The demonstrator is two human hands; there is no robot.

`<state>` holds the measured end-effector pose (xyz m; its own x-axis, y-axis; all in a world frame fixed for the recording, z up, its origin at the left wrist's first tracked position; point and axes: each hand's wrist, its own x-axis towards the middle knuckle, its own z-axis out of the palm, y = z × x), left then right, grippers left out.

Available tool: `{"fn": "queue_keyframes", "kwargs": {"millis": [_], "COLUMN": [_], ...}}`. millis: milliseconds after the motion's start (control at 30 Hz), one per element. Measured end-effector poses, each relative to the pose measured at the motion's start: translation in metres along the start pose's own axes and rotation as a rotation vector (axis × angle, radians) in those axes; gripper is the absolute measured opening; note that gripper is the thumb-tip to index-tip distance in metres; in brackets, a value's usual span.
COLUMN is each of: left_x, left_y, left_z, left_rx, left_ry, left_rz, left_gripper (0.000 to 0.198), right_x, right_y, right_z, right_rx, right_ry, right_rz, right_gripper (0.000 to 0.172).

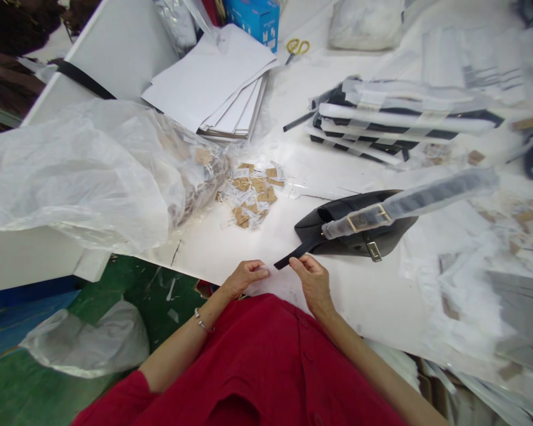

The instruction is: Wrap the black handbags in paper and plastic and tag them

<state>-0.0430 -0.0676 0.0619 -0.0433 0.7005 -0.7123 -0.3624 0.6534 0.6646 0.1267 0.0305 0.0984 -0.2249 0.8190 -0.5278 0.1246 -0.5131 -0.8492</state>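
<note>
A black handbag lies on the table in front of me, with a gold clasp on its lower side. Clear plastic wrapping covers its buckled strap. From the bag's left end a narrow black strap end reaches toward me, and my right hand pinches it between thumb and finger near the tip. Just left of that tip, my left hand has its thumb and fingertips pressed together; whatever is between them is too small to make out. The two hands are apart.
Brown and white string tags lie piled beyond my left hand. A large clear plastic bag is at left, near stacked white sheets. Wrapped black-and-white bundles, yellow-handled scissors and a blue box are farther back.
</note>
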Motion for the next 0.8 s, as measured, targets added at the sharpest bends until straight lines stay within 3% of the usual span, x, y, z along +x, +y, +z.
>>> {"fn": "queue_keyframes", "kwargs": {"millis": [400, 667, 800], "left_x": [0.005, 0.005, 0.007], "left_y": [-0.005, -0.006, -0.008], "left_z": [0.008, 0.011, 0.016], "left_rx": [-0.033, 0.071, 0.12], "left_ry": [0.069, -0.023, -0.003], "left_rz": [-0.009, 0.036, 0.078], "left_gripper": [0.045, 0.044, 0.042], "right_x": [0.002, 0.001, 0.0], "right_y": [0.005, 0.004, 0.002], "right_z": [-0.007, -0.009, -0.009], "right_rx": [-0.01, -0.008, 0.007], "right_ry": [-0.024, -0.009, -0.043], "right_rz": [0.004, -0.011, 0.002], "right_gripper": [0.034, 0.035, 0.035]}}
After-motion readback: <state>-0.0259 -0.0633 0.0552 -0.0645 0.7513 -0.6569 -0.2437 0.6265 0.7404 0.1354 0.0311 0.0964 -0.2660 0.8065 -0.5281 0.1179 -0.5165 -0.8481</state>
